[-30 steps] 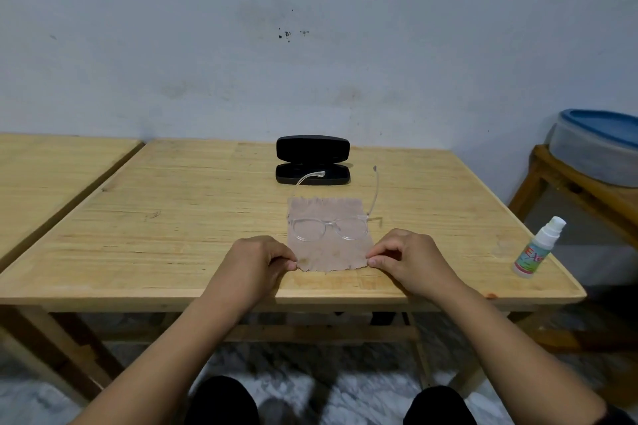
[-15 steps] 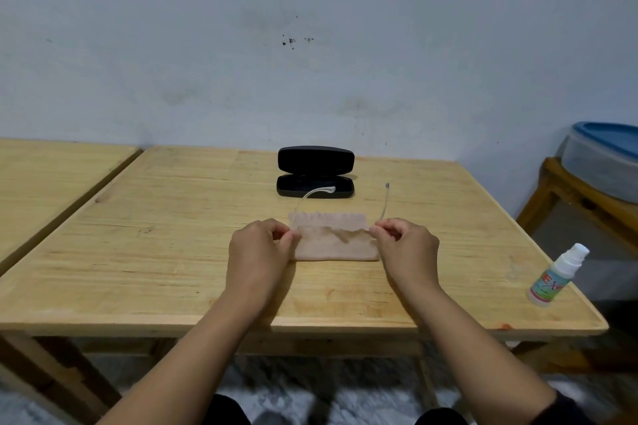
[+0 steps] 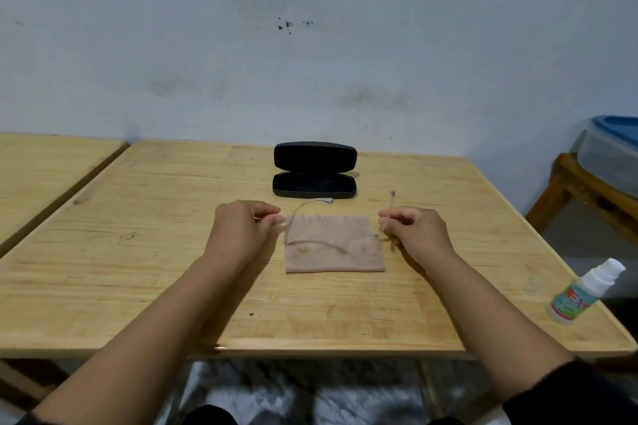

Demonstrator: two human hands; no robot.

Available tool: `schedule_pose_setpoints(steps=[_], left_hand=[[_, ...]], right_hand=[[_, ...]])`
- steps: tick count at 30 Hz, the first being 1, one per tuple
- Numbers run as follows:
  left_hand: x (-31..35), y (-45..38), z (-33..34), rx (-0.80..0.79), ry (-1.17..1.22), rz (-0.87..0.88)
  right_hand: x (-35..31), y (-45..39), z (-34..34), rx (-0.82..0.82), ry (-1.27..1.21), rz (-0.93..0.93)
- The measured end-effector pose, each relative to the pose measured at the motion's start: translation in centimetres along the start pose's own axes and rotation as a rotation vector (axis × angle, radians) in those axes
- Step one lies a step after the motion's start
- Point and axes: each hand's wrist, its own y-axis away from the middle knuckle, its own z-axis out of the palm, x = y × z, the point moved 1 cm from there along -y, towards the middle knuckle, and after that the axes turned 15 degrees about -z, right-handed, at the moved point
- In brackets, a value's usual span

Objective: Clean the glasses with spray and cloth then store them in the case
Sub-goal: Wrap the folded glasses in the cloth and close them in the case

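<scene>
Cloth (image 3: 334, 248) before case (image 3: 314, 170); spray (image 3: 583, 291) right.

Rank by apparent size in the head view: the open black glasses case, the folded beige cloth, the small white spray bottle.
1. Folded beige cloth.
2. Open black glasses case, close behind and farther away, so the order is unsure.
3. Small white spray bottle, clearly smallest, though nearest.

Plain indoor room: wooden tables (image 3: 138, 269), stained white wall (image 3: 310, 62), lidded plastic tub (image 3: 611, 152) on stool.
</scene>
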Motion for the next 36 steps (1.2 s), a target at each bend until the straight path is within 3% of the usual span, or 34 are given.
schedule_pose_setpoints(steps=[6,10,15,19,22,29,32,36], left_hand=[[0.4,-1.7,1.6,-0.141,-0.048,0.092],[0.0,-2.1,2.0,-0.103,-0.098,0.22],[-0.1,-2.5,2.2,-0.094,-0.112,0.231],[0.0,-2.3,1.6,-0.177,0.11,0.092],[-0.1,-2.1,0.8,-0.246,0.18,0.118],[-0.6,-1.2,-0.5,-0.469,0.137,0.305],[-1.2,-1.0,-0.7,-0.444,0.101,0.286],[-1.4,0.0,-1.3,-0.33,0.15,0.188]], right_hand=[[0.2,-2.5,0.9,-0.216,0.079,-0.072],[0.7,-3.4,1.5,-0.309,0.225,-0.194],[1.2,-3.8,1.4,-0.311,0.139,-0.146],[1.0,-3.7,1.0,-0.311,-0.262,0.016],[0.3,-3.3,0.3,-0.371,-0.437,0.011],[-1.0,-2.4,-1.4,-0.659,-0.25,-0.103],[-1.1,-1.9,-1.5,-0.611,-0.274,-0.081],[-1.1,-0.9,-1.4,-0.403,-0.263,-0.027]])
